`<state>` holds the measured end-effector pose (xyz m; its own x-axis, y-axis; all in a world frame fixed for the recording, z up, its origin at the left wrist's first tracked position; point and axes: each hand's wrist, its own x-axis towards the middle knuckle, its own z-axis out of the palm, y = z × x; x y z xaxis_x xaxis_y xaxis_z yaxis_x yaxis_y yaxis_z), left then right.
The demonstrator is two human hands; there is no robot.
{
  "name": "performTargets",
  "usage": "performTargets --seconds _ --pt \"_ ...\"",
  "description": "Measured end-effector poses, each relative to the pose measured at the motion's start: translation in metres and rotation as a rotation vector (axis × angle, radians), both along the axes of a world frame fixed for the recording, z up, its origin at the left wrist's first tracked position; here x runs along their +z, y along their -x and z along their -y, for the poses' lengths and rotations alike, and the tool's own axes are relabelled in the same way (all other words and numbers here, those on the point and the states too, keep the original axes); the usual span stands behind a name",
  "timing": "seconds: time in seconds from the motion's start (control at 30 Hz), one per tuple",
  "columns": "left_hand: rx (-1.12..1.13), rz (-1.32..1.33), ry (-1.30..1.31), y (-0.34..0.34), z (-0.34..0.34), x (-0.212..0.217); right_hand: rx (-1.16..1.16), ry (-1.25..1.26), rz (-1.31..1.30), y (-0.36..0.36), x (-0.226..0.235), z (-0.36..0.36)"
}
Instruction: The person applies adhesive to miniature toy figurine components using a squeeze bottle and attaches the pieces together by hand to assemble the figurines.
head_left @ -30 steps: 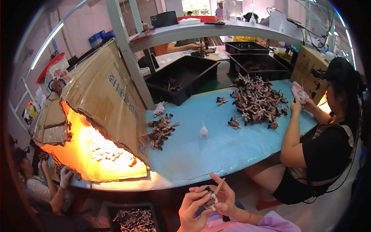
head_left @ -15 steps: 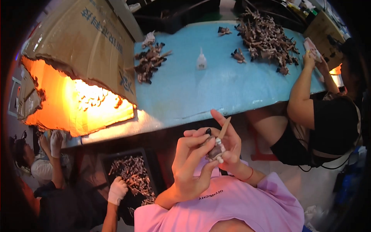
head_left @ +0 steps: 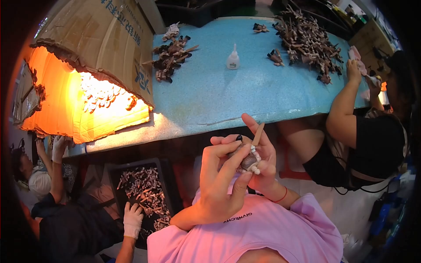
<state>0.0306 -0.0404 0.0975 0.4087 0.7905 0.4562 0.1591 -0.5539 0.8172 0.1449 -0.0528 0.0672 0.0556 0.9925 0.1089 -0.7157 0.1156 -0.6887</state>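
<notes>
Close to my chest, a small figurine (head_left: 250, 162) with a brown rounded body, pale limbs, a black tip and a flat tan blade-like part is held between both hands. My left hand (head_left: 221, 177) pinches it from the left with thumb and fingers. From the right, my right hand (head_left: 267, 168) grips it, index finger raised beside the blade part. The fingers hide part of the figurine. Beyond my hands, a translucent squeeze bottle (head_left: 233, 60) with a narrow nozzle stands upright on the blue tabletop (head_left: 197, 98).
Similar figurines form a small pile (head_left: 170, 59) and a large heap (head_left: 309, 46). At left, a torn cardboard box (head_left: 109, 39) glows orange inside over small parts. A co-worker's gloved hand (head_left: 132, 220) reaches into a black parts tray (head_left: 170, 179). Another person (head_left: 377, 138) sits at right.
My hands keep the figurine in nearly the same grip. The whole view has shifted slightly. At right, the co-worker's hands have moved apart around a pink item; the gloved hand's fingers have spread in the tray.
</notes>
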Motion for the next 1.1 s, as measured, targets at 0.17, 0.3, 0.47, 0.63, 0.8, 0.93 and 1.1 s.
performTargets --seconds 0.17,0.3,0.47,0.63,0.8,0.93,1.1 --pt "-0.062 0.067 0.033 0.004 -0.007 -0.005 -0.018 -0.028 0.003 0.002 -0.001 -0.002" --pt "-0.089 0.141 0.124 0.006 -0.008 -0.009 -0.019 -0.053 0.008 0.001 0.001 -0.003" --pt "-0.07 0.171 0.14 0.009 -0.007 -0.018 -0.023 -0.045 0.064 0.004 -0.004 -0.007" --pt "-0.068 0.172 0.135 0.011 -0.007 -0.018 -0.017 -0.067 0.087 0.005 -0.003 -0.007" --pt "-0.075 0.065 0.112 0.013 -0.011 -0.019 -0.046 -0.016 0.079 0.006 -0.002 -0.008" --pt "-0.039 -0.01 0.021 0.01 -0.012 -0.02 -0.119 0.122 0.209 0.01 0.009 -0.01" --pt "-0.021 0.181 0.145 0.009 -0.012 -0.032 -0.01 0.009 0.182 0.004 -0.002 -0.009"
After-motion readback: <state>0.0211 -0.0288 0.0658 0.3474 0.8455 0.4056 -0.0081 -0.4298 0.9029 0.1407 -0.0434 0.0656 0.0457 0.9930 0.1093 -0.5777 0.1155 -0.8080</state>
